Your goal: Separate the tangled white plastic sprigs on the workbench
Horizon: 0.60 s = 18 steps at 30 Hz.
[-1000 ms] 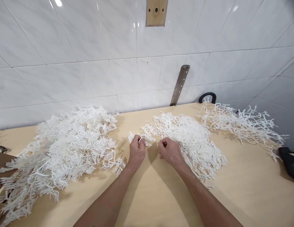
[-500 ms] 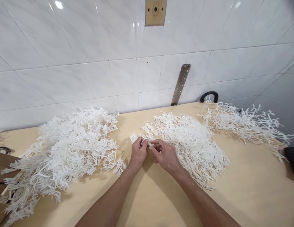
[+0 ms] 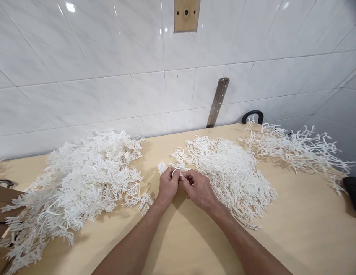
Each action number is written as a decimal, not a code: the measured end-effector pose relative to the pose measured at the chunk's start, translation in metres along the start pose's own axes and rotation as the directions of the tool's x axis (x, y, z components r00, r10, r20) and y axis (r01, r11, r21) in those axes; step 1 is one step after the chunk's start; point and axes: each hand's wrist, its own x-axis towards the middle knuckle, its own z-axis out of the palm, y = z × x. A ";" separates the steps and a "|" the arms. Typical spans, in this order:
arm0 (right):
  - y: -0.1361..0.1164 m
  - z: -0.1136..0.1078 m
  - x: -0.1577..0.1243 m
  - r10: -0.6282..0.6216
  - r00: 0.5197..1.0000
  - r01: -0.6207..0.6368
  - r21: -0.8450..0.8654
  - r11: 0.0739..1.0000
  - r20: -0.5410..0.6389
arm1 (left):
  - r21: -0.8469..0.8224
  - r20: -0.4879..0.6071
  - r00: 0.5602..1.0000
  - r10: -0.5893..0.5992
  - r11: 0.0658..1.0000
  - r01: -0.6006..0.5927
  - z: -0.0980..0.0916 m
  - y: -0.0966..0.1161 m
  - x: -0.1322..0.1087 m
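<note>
I'm at a bench in what looks like a small workshop. A plain wooden tabletop point(image 3: 178, 248) is pushed against a white tiled wall point(image 3: 80, 76). Heaps of white plastic sprigs point(image 3: 80, 179) lie in separate piles, and a metal bracket point(image 3: 218, 102) and a bare wooden block point(image 3: 186, 15) are fixed to the tiles.

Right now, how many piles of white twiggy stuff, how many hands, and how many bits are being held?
White twiggy piles: 3 (left pile, middle pile, right pile)
Hands: 2 (left hand, right hand)
Small white piece pinched between the hands: 1
Total: 6
</note>
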 end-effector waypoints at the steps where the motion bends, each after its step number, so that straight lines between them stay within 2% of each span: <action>1: 0.000 0.000 0.000 0.002 1.000 -0.002 -0.014 1.000 0.006 | 0.003 -0.002 1.000 0.004 1.000 -0.004 0.000 0.000 0.000; 5: -0.001 0.000 0.001 -0.034 0.999 0.035 -0.094 0.995 0.012 | 0.051 -0.003 0.999 0.047 0.998 -0.047 -0.001 0.001 0.001; 10: -0.004 0.000 0.001 -0.166 0.986 0.163 -0.213 0.963 0.003 | 0.163 -0.012 0.997 0.080 0.984 -0.077 0.001 0.000 0.001; 12: -0.005 -0.001 0.000 -0.101 0.993 0.110 -0.193 0.975 0.056 | 0.191 -0.020 0.996 0.084 0.978 -0.078 0.002 -0.001 0.002; 15: -0.003 -0.004 0.000 0.098 0.985 -0.084 -0.101 0.991 0.143 | 0.166 0.002 0.996 0.086 0.982 -0.085 0.002 -0.004 0.003; 18: 0.001 -0.006 0.001 0.145 0.976 -0.137 -0.061 0.989 0.161 | 0.114 0.045 0.995 0.090 0.989 -0.094 0.001 -0.006 0.001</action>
